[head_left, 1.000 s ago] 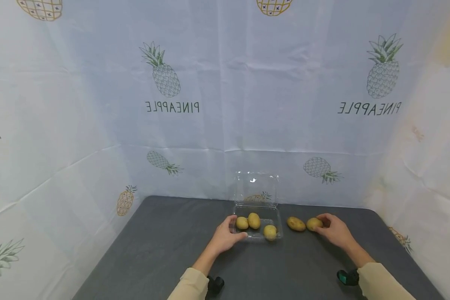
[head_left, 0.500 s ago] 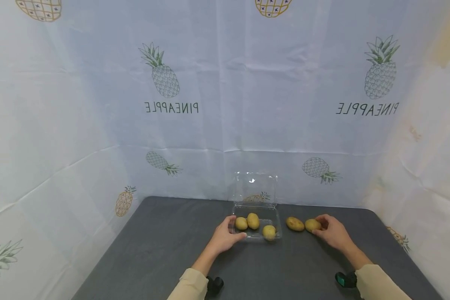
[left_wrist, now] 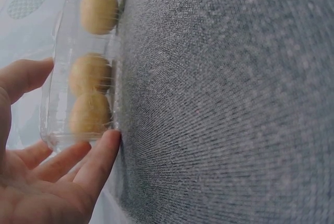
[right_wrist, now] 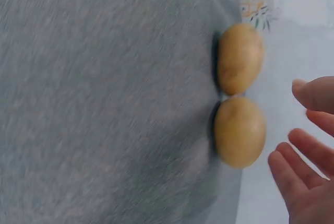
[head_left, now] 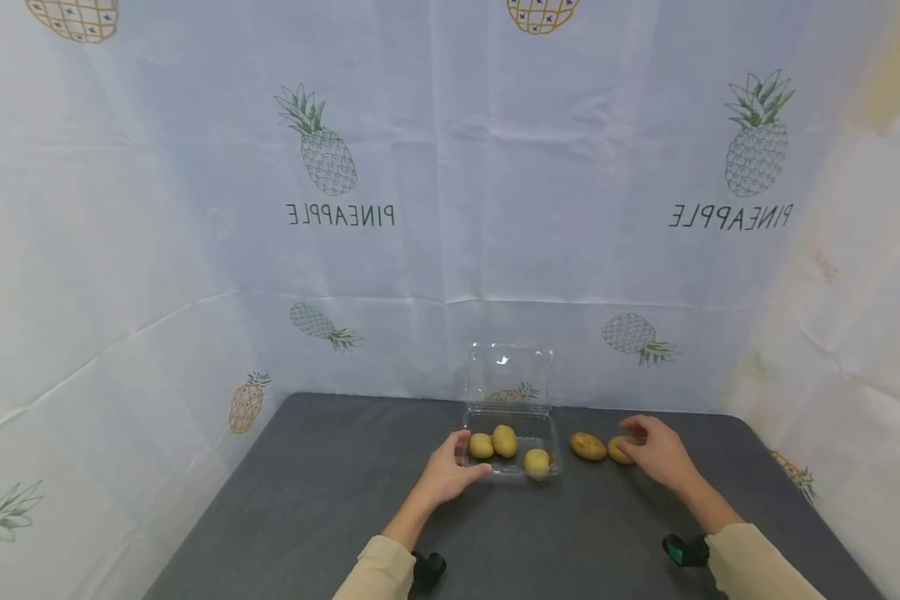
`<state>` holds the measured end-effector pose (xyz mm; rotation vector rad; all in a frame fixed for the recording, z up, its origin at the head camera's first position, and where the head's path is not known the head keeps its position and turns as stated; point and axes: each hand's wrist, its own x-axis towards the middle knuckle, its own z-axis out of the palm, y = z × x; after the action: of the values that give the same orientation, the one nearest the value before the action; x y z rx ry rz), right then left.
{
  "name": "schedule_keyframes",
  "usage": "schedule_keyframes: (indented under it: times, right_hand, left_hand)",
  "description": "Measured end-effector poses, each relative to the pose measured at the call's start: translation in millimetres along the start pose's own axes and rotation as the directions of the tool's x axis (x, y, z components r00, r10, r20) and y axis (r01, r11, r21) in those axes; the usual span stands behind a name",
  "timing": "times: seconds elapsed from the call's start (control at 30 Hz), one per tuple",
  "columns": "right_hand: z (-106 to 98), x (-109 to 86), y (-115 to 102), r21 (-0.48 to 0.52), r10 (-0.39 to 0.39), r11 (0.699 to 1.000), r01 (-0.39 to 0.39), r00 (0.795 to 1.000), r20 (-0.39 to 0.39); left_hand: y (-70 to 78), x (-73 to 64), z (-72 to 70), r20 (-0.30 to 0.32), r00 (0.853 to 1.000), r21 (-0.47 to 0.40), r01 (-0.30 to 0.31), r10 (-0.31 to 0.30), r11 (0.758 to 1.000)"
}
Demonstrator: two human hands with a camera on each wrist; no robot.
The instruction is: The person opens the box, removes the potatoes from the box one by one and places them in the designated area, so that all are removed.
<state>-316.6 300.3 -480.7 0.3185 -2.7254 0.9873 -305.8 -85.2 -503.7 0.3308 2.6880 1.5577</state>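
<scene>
- Dark table (head_left: 345, 483): bears the clear container (head_left: 527, 445), lid (head_left: 487, 367) raised.
- My left hand (head_left: 447, 473): fingers spread, touching the container's left end.
- My right hand (head_left: 658, 452): fingers apart above the outer loose potato (right_wrist: 240, 131), untouched.
- Three potatoes (head_left: 504, 441) inside, two outside rightward — past halfway, I judge.

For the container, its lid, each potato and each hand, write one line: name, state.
Container: open, partly filled
Lid: raised
Left inner potato: contained, close to another
Middle inner potato: contained, close to another
Right inner potato: contained, lying apart
Left outer potato: loose, lying outside
Right outer potato: loose, not held
Left hand: touching the container
Right hand: fingers spread, holding nothing
</scene>
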Motion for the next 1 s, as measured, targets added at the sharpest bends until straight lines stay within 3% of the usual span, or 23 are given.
schedule_keyframes:
  times: [0.3, 0.73, 1.0]
  right_hand:
    - [3.4, 4.5, -21.0, 0.039, 0.006, 0.999, -0.006, 1.000, 0.010]
    - [13.7, 5.1, -44.9, 0.053, -0.050, 0.997, 0.050, 0.999, 0.002]
    - [21.7, 9.2, -58.4, 0.075, -0.068, 0.995, 0.065, 0.997, 0.042]
  left_hand:
    - [-0.7, 0.2, -0.4, 0.001, 1.000, -0.003, 0.004, -0.004, 1.000]
    - [1.5, -1.2, -0.3, -0.002, 1.000, 0.002, 0.000, 0.000, 1.000]
    - [0.3, 0.0, 0.7, -0.004, 1.000, 0.002, 0.014, -0.014, 1.000]
